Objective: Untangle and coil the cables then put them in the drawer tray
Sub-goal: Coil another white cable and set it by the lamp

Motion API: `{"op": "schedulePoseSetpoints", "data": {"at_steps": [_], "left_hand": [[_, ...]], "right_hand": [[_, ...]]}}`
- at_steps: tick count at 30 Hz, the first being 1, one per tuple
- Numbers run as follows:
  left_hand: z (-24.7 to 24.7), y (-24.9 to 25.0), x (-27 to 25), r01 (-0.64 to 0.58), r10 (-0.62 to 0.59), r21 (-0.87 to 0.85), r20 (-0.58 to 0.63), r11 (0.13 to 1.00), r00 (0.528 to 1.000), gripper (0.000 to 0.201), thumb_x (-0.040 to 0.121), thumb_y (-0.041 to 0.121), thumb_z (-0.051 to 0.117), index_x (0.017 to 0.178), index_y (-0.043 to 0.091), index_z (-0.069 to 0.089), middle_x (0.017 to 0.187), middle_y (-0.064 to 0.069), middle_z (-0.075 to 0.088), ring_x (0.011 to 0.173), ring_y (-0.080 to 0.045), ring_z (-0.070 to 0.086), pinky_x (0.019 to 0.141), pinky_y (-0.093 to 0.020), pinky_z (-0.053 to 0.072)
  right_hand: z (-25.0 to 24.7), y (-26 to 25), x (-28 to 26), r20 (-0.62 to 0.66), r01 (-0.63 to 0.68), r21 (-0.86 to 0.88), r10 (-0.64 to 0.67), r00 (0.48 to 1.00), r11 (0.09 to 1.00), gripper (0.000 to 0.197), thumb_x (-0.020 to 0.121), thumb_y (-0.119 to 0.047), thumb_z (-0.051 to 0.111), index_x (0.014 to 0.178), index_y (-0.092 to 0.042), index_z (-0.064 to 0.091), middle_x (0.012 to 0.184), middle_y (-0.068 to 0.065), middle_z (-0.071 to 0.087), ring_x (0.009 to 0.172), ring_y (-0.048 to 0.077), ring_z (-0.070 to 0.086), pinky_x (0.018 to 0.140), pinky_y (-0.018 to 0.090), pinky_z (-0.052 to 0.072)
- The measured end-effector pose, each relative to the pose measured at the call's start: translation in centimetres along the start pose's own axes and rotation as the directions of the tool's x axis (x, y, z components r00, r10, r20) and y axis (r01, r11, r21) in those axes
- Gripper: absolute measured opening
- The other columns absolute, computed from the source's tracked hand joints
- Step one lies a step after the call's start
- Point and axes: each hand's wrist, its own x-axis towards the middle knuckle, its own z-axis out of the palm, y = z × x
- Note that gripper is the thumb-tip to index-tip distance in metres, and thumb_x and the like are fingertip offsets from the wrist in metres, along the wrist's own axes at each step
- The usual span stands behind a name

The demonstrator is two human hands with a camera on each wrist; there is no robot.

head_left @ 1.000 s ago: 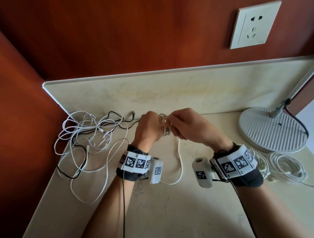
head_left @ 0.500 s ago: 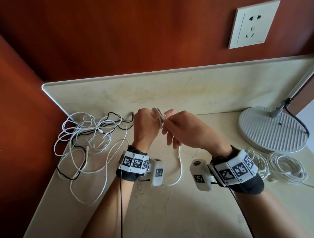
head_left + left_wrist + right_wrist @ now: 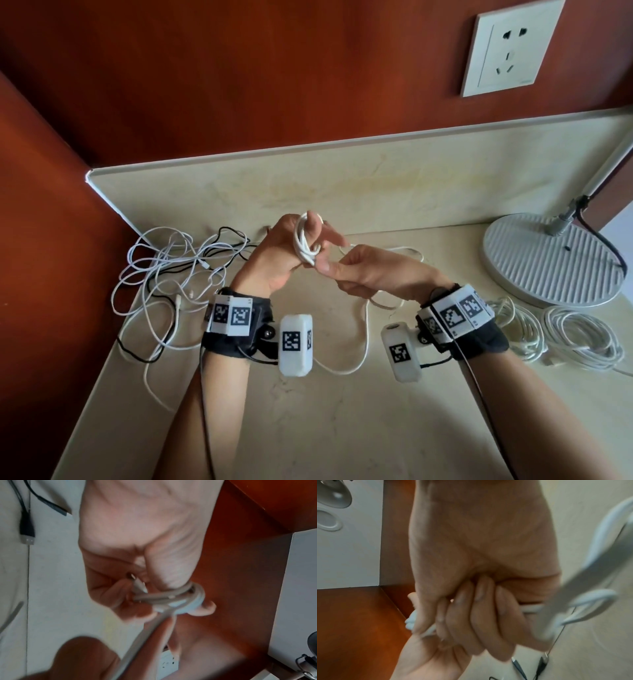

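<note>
You are mid-coil: your left hand (image 3: 281, 253) holds thin white cable (image 3: 303, 243) loops; your right hand (image 3: 370, 274) pinches its tail. Wrap again.

Left hand (image 3: 274, 255) is raised, fingers curled, white cable (image 3: 303, 245) looped round them. Right hand (image 3: 370, 274) is just beside it, fingers curled, pinching the cable's strand.

No legible text (only coded tags)

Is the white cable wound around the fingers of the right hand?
No, the white cable is wound around the left hand; the right hand only feeds it.
</note>
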Motion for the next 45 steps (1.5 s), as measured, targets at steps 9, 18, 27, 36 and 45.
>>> {"op": "schedulePoseSetpoints", "data": {"at_steps": [9, 18, 27, 36, 45], "left_hand": [[1.2, 1.5, -0.9, 0.030, -0.095, 0.211, 0.304, 0.977, 0.948, 0.060, 0.070, 0.086, 0.063, 0.084, 0.032, 0.084, 0.129, -0.010, 0.069, 0.109, -0.024, 0.068, 0.086, -0.035, 0.054], [1.9, 0.1, -0.3, 0.351, -0.418, 0.323, 0.166, 0.879, 0.893, 0.021, 0.097, -0.001, 0.064, 0.084, 0.015, 0.070, 0.092, -0.011, 0.075, 0.075, -0.006, 0.066, 0.064, -0.010, 0.049], [3.8, -0.7, 0.1, 0.302, -0.465, 0.556, 0.178, 0.775, 0.867, 0.011, 0.093, 0.010, 0.074, 0.086, 0.018, 0.071, 0.093, -0.020, 0.075, 0.097, -0.039, 0.072, 0.091, -0.053, 0.058], [4.4, -0.5, 0.4, 0.370, -0.471, 0.467, 0.116, 0.803, 0.875, 0.023, 0.091, 0.001, 0.075, 0.071, 0.000, 0.065, 0.068, -0.013, 0.073, 0.070, -0.021, 0.076, 0.054, -0.030, 0.057], [5.5, -0.9, 0.2, 0.368, -0.288, 0.830, -0.263, 0.419, 0.921, 0.035, 0.094, 0.046, 0.067, 0.083, 0.014, 0.061, 0.085, -0.004, 0.068, 0.087, -0.030, 0.070, 0.067, -0.034, 0.047]], "right_hand": [[-3.2, 2.0, -0.8, 0.119, -0.141, 0.230, 0.116, 0.986, 0.963, 0.042, 0.092, -0.028, 0.073, 0.065, -0.023, 0.042, 0.061, -0.005, 0.020, 0.055, 0.011, 0.012, 0.050, 0.025, 0.011], [-3.5, 2.7, -0.2, -0.027, -0.097, 0.461, 0.123, 0.992, 0.882, 0.011, 0.098, 0.006, 0.058, 0.104, -0.003, 0.061, 0.063, -0.002, 0.037, 0.056, 0.008, 0.025, 0.049, 0.017, 0.021], [-3.0, 2.5, 0.2, -0.292, -0.039, 0.252, 0.114, 0.950, 0.967, 0.014, 0.096, 0.003, 0.062, 0.095, -0.011, 0.067, 0.074, 0.006, 0.059, 0.062, 0.010, 0.048, 0.055, 0.020, 0.036], [-2.2, -0.1, -0.9, -0.406, -0.083, -0.246, -0.025, 0.914, 0.966, 0.028, 0.097, -0.003, 0.046, 0.101, -0.021, 0.067, 0.072, -0.002, 0.072, 0.058, 0.008, 0.055, 0.058, 0.024, 0.041], [-0.8, -1.2, -1.1, -0.484, -0.108, -0.540, -0.203, 0.851, 0.835, 0.021, 0.097, -0.003, 0.052, 0.107, -0.016, 0.066, 0.087, 0.000, 0.073, 0.068, 0.009, 0.059, 0.058, 0.016, 0.042]]}}
